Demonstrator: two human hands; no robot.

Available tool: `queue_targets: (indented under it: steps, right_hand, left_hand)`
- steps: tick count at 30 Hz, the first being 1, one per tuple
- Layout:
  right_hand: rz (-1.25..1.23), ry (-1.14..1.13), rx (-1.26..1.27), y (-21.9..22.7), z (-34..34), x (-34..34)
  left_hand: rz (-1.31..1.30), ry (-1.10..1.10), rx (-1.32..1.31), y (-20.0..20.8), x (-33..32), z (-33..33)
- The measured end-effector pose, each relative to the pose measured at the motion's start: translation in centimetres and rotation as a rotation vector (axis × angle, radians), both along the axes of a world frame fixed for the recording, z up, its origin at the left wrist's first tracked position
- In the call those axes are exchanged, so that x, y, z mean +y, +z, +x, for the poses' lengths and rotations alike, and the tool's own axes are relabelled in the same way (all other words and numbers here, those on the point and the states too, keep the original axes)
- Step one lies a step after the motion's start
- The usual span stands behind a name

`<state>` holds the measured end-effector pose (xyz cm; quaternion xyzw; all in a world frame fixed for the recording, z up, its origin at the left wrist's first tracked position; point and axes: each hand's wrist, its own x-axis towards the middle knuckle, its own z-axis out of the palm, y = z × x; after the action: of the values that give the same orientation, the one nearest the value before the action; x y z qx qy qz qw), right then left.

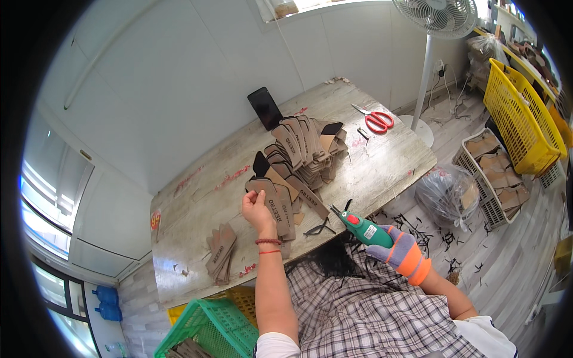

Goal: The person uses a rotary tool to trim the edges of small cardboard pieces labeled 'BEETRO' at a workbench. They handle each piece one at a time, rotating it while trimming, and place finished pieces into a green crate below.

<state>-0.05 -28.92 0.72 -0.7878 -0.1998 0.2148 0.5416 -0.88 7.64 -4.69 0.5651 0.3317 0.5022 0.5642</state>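
Observation:
My bare left hand (256,210), with a beaded bracelet at the wrist, pinches the top edge of a flat brown insole-like piece (273,209) with dark printing. More such pieces lie partly under it. My right hand (401,253), in a grey and orange glove, grips green electric scissors (367,231) with a red button. Their blades point toward the table's near edge, apart from the piece. Beyond my left hand lies a fanned heap of brown pieces (303,140), some showing black undersides. A smaller stack (221,253) sits to the left.
On the worn table (388,170) lie red-handled scissors (378,122), black trimmings (320,228) and a dark phone (265,107) leaning at the wall. A green crate (203,325) stands below left. At right are a fan (439,15), a plastic bag (447,191) and a yellow basket (519,119).

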Motion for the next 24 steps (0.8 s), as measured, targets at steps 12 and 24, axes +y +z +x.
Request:
queue_targets:
  steps: [12, 24]
  right_hand:
    - [-0.022, -0.040, -0.040, 2.1, -0.2, 2.2]
    - [0.193, -0.110, 0.164, 2.0, -0.5, 0.6]
  left_hand:
    - [-0.393, -0.335, -0.494, 5.6, -11.2, -1.4]
    - [-0.518, -0.452, -0.481, 5.8, -17.2, -0.2]
